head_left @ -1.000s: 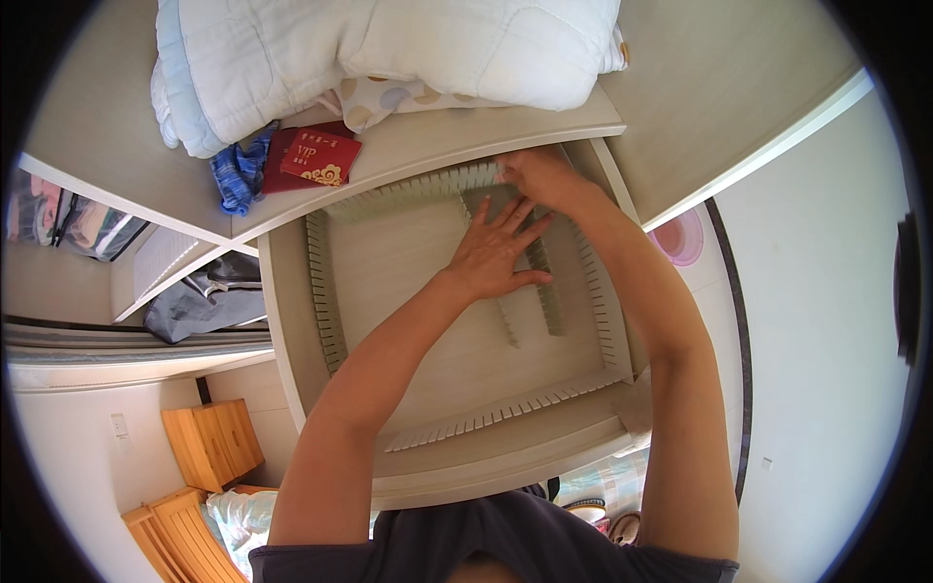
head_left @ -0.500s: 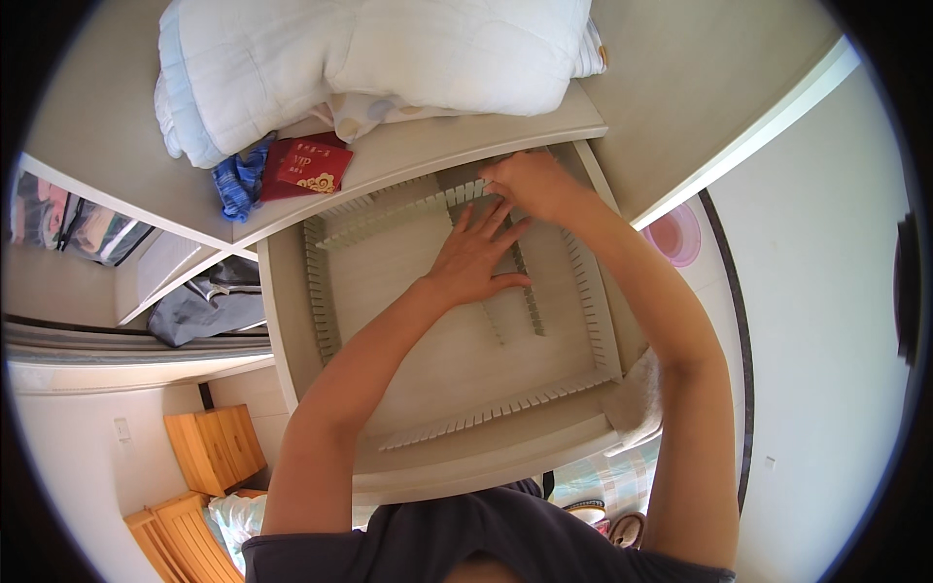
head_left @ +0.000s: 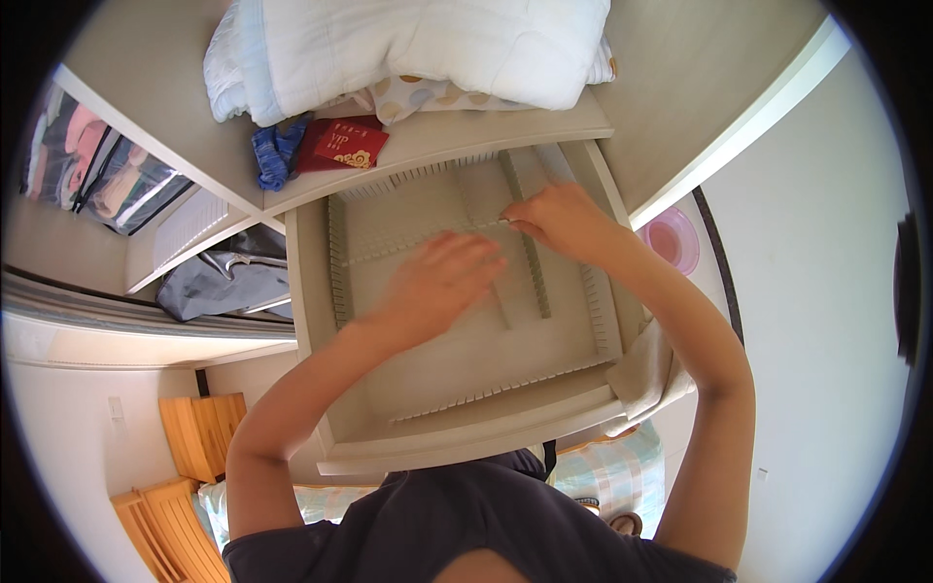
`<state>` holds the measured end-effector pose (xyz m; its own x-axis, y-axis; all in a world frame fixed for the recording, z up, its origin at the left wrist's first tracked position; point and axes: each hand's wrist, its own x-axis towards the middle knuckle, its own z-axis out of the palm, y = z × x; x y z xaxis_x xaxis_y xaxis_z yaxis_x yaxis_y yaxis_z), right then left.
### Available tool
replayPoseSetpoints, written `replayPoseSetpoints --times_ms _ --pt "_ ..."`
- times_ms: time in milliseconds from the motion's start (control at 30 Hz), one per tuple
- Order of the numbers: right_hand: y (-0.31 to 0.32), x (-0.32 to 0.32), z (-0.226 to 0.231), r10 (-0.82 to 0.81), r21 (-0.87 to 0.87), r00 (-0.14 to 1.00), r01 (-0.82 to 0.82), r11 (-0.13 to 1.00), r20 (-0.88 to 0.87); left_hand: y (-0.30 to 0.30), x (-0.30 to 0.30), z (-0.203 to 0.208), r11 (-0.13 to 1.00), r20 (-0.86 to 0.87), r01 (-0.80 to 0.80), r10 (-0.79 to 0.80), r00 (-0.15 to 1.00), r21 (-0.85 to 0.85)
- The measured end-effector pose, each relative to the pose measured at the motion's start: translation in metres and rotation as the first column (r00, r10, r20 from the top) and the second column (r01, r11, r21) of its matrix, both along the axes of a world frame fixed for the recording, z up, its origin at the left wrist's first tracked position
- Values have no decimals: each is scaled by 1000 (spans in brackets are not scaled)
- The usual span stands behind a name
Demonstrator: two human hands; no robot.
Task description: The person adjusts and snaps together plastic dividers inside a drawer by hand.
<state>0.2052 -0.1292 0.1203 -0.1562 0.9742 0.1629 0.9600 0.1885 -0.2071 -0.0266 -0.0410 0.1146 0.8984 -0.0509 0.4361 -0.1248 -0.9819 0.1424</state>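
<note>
A pale pulled-out drawer (head_left: 476, 437) is in front of me, with comb-like notched strips along its inner sides. My right hand (head_left: 564, 222) is over its right half, thumb and fingers pinched on the end of a thin, pale notched divider strip (head_left: 389, 250) that stretches left across the drawer. Beneath that hand, another notched divider (head_left: 533, 262) runs from back to front. My left hand (head_left: 437, 284) hovers over the middle of the drawer, smeared by motion. Whether it touches anything cannot be made out.
Above the drawer, a shelf bears a folded white quilt (head_left: 418, 53), red cards (head_left: 335, 146) and a blue cloth (head_left: 279, 155). Bagged clothes (head_left: 97, 160) fill a left compartment. A beige cloth (head_left: 646, 374) hangs at the drawer's right front corner; a pink basin (head_left: 671, 241) stands beyond.
My right hand has come nearer from the drawer's back, bringing the notched strip's end with it. My left hand has moved left and nearer, away from the right hand, its spread fingers now blurred.
</note>
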Motion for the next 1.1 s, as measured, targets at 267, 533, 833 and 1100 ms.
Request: replayPoseSetpoints --times_ms 267,533,833,1100 --pt "-49 -36 28 -93 -286 996 87 954 -7 15 -56 22 895 -412 -309 162 897 -321" --pt "-80 -60 15 -75 -381 997 64 922 -15 2 -80 1 877 -466 -347 167 869 -333" --pt "-90 -71 -17 85 -471 996 -91 877 -33 -27 -101 -14 851 -650 -379 61 758 -363" --pt "-64 -58 4 -298 -605 879 14 796 -372 -21 -114 -5 831 -620 -393 76 781 -393"
